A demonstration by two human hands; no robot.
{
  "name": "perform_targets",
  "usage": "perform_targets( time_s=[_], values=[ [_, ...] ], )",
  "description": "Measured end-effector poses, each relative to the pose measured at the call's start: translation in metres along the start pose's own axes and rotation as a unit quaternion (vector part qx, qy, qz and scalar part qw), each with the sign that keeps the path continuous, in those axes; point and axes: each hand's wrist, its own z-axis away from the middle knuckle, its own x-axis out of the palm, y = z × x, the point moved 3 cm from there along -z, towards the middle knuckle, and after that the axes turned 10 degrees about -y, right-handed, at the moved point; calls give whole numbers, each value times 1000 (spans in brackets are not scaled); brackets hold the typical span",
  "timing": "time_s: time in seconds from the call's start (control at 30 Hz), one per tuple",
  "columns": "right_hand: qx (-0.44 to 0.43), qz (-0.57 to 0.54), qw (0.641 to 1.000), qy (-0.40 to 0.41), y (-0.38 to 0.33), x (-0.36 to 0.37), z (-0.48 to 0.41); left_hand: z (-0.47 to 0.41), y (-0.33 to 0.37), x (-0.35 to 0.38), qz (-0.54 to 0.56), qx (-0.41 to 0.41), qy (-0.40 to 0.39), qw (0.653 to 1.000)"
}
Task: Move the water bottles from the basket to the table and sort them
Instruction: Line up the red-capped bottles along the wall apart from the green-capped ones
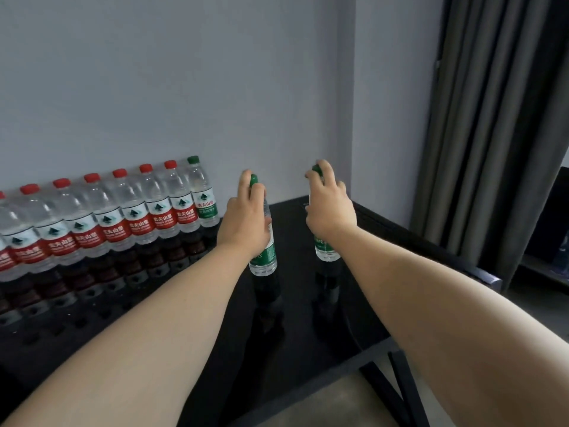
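My left hand (246, 220) grips the first bottle (264, 260) round its neck and shoulder, and my right hand (331, 208) curls over the top of the second bottle (324, 249); both are green-capped and upright. I hold them high so the bases stay free and I can set each down square. Whether they already touch the surface (295, 241) I cannot tell: the glossy black top mirrors them straight below their bases. The row (107, 223) against the wall (184, 87) runs red caps, then one green-capped end bottle (203, 198) at its right end, so I judge these two belong beside that one, growing the green group. The first bottle is just right of the row's end and nearer me; the second bottle is further right, apart from it. All are clear, ribbed, thin plastic with smooth printed labels, and I expect them to dent under a hard squeeze. The basket is out of view
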Motion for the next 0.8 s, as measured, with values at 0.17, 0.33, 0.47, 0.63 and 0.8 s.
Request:
perform_targets(
  time_s=[0.17, 0.33, 0.47, 0.63, 0.8],
  values=[
    [-53, -42, 998, -13, -60, 16, 14, 27, -31, -21, -29, -34, -4, 999],
    [-94, -63, 993, -27, -103, 30, 24, 46, -55, -38, -44, -61, -11, 997],
    [-126, -42, 990, -39, -112, 37, 26, 56, -67, -46, -52, -72, -8, 996],
    [-131, 24, 989, -59, -103, 28, 22, 56, -74, -51, -61, -52, -20, 997],
    [-137, 81, 985, -66, -97, 21, 20, 56, -67, -60, -69, -55, -77, 993]
  ],
)
